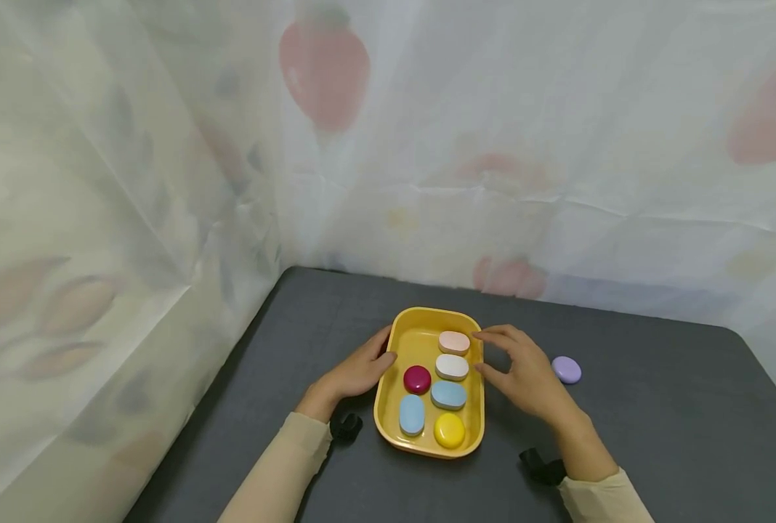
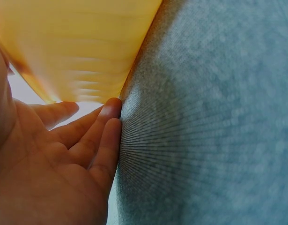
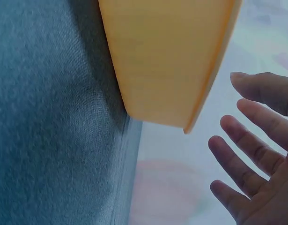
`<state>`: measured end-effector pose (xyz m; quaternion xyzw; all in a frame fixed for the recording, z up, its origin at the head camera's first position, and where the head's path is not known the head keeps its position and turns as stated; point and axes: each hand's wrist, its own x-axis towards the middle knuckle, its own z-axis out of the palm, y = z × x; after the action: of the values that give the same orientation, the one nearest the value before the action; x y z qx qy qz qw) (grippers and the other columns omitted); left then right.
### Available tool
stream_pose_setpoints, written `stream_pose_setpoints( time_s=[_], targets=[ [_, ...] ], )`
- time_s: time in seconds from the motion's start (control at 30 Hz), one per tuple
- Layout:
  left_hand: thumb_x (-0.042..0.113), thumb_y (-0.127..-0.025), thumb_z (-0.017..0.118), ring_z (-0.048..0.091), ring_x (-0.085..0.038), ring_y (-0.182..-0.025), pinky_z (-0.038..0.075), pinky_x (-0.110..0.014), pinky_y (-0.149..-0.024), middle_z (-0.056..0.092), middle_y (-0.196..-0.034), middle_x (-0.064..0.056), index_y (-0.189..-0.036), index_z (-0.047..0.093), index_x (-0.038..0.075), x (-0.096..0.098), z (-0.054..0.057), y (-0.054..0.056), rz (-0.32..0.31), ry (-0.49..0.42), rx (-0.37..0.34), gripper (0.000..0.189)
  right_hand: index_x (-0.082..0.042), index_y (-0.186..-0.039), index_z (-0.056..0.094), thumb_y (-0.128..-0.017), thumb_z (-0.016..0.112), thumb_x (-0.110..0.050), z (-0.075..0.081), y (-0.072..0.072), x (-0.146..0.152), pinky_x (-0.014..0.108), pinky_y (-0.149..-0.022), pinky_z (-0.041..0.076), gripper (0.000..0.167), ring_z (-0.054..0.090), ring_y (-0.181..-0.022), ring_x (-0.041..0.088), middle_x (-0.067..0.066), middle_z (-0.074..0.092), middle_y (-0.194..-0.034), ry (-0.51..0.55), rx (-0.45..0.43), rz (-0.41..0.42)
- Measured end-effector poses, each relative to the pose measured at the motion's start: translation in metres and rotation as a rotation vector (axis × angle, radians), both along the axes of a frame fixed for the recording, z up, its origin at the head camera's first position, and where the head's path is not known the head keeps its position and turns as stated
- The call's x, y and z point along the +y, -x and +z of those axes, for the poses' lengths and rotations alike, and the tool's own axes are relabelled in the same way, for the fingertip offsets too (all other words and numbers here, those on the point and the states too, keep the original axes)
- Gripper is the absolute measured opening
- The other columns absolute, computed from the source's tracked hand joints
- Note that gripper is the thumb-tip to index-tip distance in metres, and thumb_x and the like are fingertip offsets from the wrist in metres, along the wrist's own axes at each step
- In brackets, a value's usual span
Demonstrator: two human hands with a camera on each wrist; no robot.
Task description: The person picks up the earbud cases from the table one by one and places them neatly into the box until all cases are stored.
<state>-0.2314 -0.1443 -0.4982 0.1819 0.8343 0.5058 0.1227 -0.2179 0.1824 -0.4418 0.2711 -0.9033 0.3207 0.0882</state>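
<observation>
A yellow rectangular tray point(image 1: 418, 443) rests on the dark table. Inside lie a pink oval piece point(image 1: 454, 342), a white oval piece point(image 1: 452, 367), a dark red round piece point(image 1: 417, 379), two light blue oval pieces point(image 1: 449, 395) and a yellow round piece point(image 1: 450, 430). My left hand point(image 1: 360, 368) holds the tray's left side, thumb at the rim; its other fingers lie by the outer wall in the left wrist view. My right hand point(image 1: 525, 369) hovers by the right rim, fingers spread and holding nothing; the right wrist view shows them apart from the tray wall point(image 3: 162, 61).
A purple round piece point(image 1: 567, 370) lies on the table point(image 1: 676, 407), just right of my right hand. Pale curtains point(image 1: 421, 138) with fruit prints hang behind the table and along its left side. A black strap point(image 1: 542, 468) is at the right wrist.
</observation>
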Motion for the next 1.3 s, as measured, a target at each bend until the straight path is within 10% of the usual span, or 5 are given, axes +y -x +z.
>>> stream_pose_setpoints(
  time_s=[1.3],
  targets=[
    [0.027,-0.111,0.044,0.031,-0.023,-0.154,0.028,-0.051,-0.125,0.027,-0.17,-0.004,-0.167,0.02,0.019,0.001,0.003,-0.003,0.03,0.052,0.01,0.062,-0.007,-0.147,0.058,-0.093,0.079,-0.02,0.011,0.013,0.063,0.063,-0.091,0.05,0.059,0.058,-0.122,0.043,0.02,0.055,-0.14,-0.113,-0.088,-0.196]
  ],
)
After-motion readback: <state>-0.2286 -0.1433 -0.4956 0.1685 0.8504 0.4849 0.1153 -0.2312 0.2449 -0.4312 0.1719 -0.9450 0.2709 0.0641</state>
